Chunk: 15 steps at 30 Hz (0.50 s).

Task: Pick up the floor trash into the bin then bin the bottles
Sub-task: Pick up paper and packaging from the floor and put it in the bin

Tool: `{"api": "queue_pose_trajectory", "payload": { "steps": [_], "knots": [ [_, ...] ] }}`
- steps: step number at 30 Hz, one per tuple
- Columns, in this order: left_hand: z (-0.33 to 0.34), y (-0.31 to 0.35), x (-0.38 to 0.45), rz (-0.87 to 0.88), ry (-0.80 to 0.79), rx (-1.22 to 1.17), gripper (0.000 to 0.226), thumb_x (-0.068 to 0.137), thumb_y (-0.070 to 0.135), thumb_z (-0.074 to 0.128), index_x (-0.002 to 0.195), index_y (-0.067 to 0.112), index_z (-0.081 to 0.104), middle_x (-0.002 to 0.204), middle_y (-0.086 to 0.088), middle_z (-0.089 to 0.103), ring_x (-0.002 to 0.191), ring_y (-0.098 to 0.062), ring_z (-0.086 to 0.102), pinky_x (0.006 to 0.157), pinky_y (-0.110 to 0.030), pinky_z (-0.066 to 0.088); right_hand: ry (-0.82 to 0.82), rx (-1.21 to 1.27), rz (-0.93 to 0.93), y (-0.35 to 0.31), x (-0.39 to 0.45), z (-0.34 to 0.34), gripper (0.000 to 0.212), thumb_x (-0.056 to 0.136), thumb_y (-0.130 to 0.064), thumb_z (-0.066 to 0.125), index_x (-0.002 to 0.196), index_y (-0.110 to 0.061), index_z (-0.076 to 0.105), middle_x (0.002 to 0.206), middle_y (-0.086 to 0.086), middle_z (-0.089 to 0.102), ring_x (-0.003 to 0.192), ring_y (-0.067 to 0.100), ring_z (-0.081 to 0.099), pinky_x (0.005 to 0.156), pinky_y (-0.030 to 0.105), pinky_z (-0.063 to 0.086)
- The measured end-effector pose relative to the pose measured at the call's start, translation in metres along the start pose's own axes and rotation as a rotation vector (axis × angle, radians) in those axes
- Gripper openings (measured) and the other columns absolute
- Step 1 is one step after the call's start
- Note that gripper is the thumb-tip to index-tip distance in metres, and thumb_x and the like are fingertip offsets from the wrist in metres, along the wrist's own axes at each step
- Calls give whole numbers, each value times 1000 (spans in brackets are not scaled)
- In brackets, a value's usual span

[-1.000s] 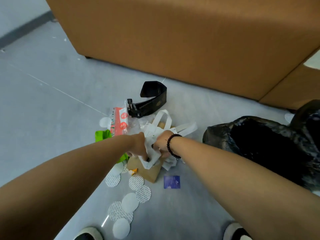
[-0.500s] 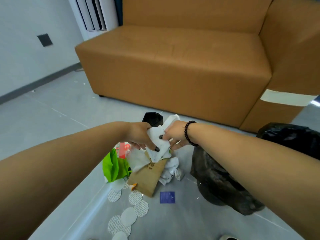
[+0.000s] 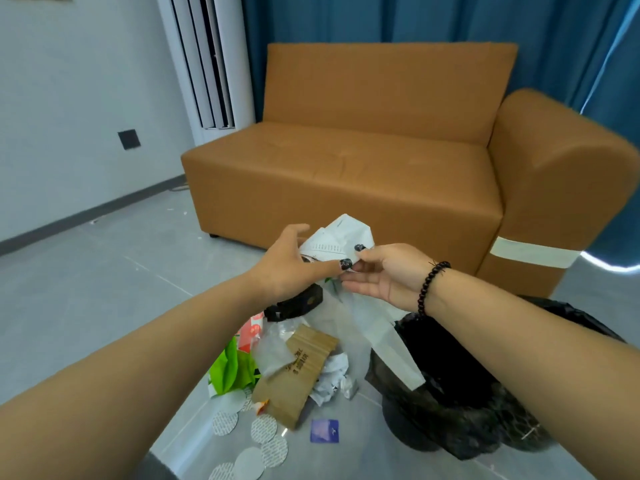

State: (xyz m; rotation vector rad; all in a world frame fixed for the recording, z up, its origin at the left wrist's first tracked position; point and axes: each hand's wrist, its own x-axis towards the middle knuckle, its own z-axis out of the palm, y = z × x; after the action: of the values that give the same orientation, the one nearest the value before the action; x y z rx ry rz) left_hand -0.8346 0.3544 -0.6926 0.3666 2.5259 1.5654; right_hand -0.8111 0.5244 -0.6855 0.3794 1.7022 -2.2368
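A white bag (image 3: 341, 237) with a printed receipt stuck to it is held up in the air in front of the sofa (image 3: 363, 161), above the litter on the floor. The right hand (image 3: 384, 275) pinches its edge between thumb and fingers (image 3: 349, 287), the palm turned up, a dark bead bracelet (image 3: 431, 285) round the wrist. The left hand (image 3: 287, 265) touches the bag from the other side, its thumb spread wide and one dark-nailed finger reaching across the paper; whether it really grips I cannot tell. The bag's long white handles (image 3: 391, 348) hang down over the mouth of the black bin bag (image 3: 460, 393), which stands on the grey floor (image 3: 86, 289) just to the right. Below the hands lies the heap: a brown paper pouch (image 3: 298, 372), crumpled white paper (image 3: 332, 379), a green bag (image 3: 232, 372), a black strap (image 3: 298, 303), round white seals (image 3: 263, 431) and a small blue card (image 3: 324, 430)
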Motion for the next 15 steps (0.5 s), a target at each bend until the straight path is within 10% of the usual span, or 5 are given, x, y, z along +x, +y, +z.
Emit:
{"api": "queue_pose_trajectory", "payload": {
  "steps": [8, 15],
  "knots": [
    [-2, 12, -16, 257, -7, 87, 43, 74, 20, 79, 109, 30, 56, 104, 11, 63, 92, -17, 62, 84, -45, 54, 154, -527, -177, -2, -41, -23, 10, 90, -18, 61, 100, -16, 58, 94, 3, 66, 83, 19, 68, 79, 36, 57],
    [-2, 17, -34, 408, -176, 197, 36, 84, 16, 72, 114, 29, 58, 101, 10, 66, 90, -12, 64, 82, -43, 54, 121, -1220, -747, 4, -70, -27, 62, 86, -23, 64, 138, -43, 37, 127, -14, 40, 108, 4, 47, 93, 18, 40]
  ]
}}
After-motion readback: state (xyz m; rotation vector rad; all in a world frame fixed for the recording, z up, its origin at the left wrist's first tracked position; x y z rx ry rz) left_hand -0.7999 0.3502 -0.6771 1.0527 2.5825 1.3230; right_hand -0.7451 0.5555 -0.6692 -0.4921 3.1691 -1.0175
